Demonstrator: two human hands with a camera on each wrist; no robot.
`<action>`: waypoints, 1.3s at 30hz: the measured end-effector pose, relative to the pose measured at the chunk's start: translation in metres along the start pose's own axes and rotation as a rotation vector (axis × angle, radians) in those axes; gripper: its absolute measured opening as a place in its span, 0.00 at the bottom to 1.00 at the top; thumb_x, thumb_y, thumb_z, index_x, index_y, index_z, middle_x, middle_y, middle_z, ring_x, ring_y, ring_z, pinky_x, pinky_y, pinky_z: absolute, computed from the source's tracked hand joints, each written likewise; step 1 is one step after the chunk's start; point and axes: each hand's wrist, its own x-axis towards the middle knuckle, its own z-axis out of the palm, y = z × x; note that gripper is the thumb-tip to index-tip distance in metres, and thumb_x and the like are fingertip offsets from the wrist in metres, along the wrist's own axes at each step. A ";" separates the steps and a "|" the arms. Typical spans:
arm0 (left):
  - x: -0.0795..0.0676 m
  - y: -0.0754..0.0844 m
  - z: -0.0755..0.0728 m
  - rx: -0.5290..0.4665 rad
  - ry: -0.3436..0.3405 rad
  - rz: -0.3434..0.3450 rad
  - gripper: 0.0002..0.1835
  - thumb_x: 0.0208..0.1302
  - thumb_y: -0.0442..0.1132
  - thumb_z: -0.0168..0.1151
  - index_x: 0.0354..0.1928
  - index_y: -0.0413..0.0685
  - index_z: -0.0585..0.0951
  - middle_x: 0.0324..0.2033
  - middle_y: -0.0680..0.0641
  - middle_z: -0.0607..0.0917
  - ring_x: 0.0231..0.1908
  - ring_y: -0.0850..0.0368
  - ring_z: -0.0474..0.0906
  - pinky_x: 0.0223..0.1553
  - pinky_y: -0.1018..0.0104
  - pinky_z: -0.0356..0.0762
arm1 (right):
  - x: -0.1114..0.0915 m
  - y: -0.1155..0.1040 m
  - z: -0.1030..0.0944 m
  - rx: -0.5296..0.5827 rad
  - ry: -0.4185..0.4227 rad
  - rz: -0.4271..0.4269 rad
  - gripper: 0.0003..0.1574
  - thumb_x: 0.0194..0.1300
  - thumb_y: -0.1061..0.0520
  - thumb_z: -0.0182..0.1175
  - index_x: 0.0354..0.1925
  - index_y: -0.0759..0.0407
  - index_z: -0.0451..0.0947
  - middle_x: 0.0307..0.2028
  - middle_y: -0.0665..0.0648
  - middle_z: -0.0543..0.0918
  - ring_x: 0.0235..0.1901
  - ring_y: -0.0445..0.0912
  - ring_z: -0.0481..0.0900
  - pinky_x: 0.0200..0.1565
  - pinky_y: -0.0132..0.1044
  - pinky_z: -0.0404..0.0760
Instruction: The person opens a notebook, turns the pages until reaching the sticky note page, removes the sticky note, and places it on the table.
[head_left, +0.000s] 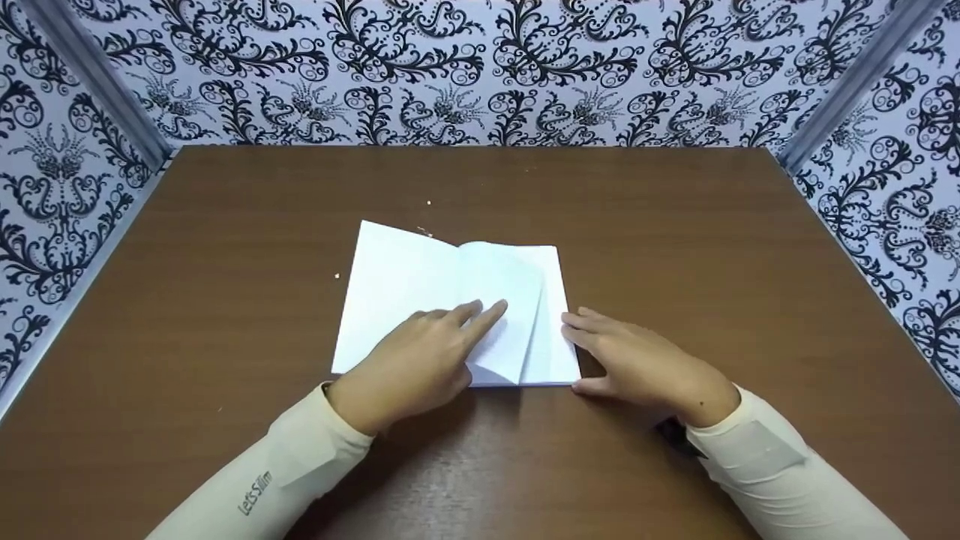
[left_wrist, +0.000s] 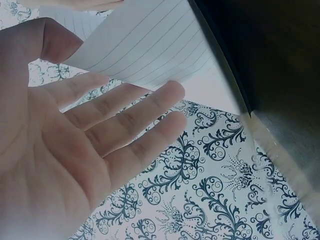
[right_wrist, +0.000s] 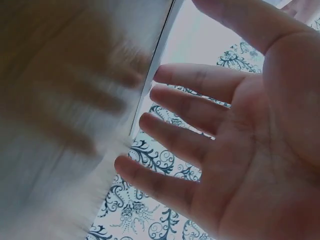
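A notebook (head_left: 401, 277) with white pages lies spread on the brown table. One lifted page (head_left: 499, 270) curves over its right half, and faint ruled lines show on the paper (left_wrist: 145, 45) in the left wrist view. My left hand (head_left: 420, 360) is over the left half and middle, its fairly straight fingers reaching across the lifted page; its thumb is by the page's lower edge. My right hand (head_left: 645, 364) rests at the notebook's right edge, fingertips against the side and thumb by the lower right corner. Its fingers are spread and extended in the right wrist view.
The brown wooden table (head_left: 225, 300) extends around the notebook. Small white specks lie beyond and left of it. Patterned black-and-white panels (head_left: 480, 75) stand at the back and both sides, with grey metal posts (head_left: 105, 82) at the corners.
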 end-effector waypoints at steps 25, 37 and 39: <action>-0.002 -0.002 -0.019 0.254 0.216 -0.107 0.27 0.51 0.31 0.64 0.57 0.43 0.77 0.21 0.46 0.82 0.18 0.50 0.77 0.20 0.57 0.74 | 0.002 -0.006 0.007 0.050 0.004 -0.071 0.37 0.66 0.53 0.66 0.69 0.64 0.69 0.70 0.71 0.67 0.71 0.64 0.65 0.70 0.59 0.62; -0.002 -0.010 -0.022 0.259 0.230 -0.201 0.24 0.52 0.23 0.63 0.55 0.39 0.80 0.13 0.47 0.79 0.12 0.52 0.75 0.15 0.57 0.71 | 0.000 -0.006 0.003 0.040 -0.013 -0.025 0.38 0.65 0.52 0.66 0.68 0.67 0.69 0.70 0.71 0.67 0.71 0.63 0.65 0.71 0.59 0.60; -0.002 -0.011 -0.021 0.258 0.235 -0.217 0.24 0.53 0.23 0.62 0.55 0.38 0.80 0.12 0.46 0.79 0.12 0.53 0.74 0.15 0.57 0.70 | -0.001 -0.005 0.001 0.037 -0.013 -0.016 0.38 0.65 0.52 0.67 0.68 0.66 0.70 0.70 0.71 0.67 0.71 0.63 0.66 0.71 0.59 0.60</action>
